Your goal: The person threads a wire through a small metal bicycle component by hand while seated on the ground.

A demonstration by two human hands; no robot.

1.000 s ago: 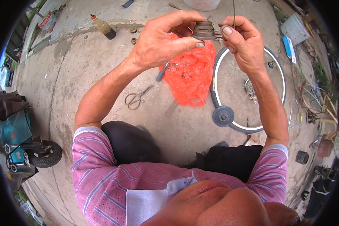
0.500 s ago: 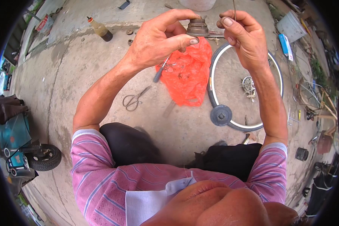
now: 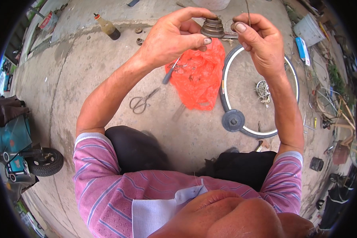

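Raised in front of me, my left hand (image 3: 164,41) grips a dark, greasy, stepped round metal part (image 3: 213,28), thumb below and forefinger above. It looks like a bicycle freewheel body. Just right of it, my right hand (image 3: 263,43) is closed, thumb against fingers, on a thin dark rod (image 3: 248,8) that sticks up past the fingertips. The rod's lower end is hidden by the hand, and a small gap separates the right fingertips from the metal part. Below the hands lies a crumpled red plastic bag (image 3: 200,79) with small dark pieces on it.
A spoked bicycle wheel (image 3: 225,85) lies right of the bag, with a dark round disc (image 3: 233,120) on its rim. Scissors (image 3: 139,104), a screwdriver (image 3: 168,75) and a bottle of dark liquid (image 3: 107,27) are on the concrete. A white bucket (image 3: 308,31) stands far right.
The metal part has tilted and shifted slightly right and down with my left hand. My right hand has moved slightly right and down, still pinching the rod.
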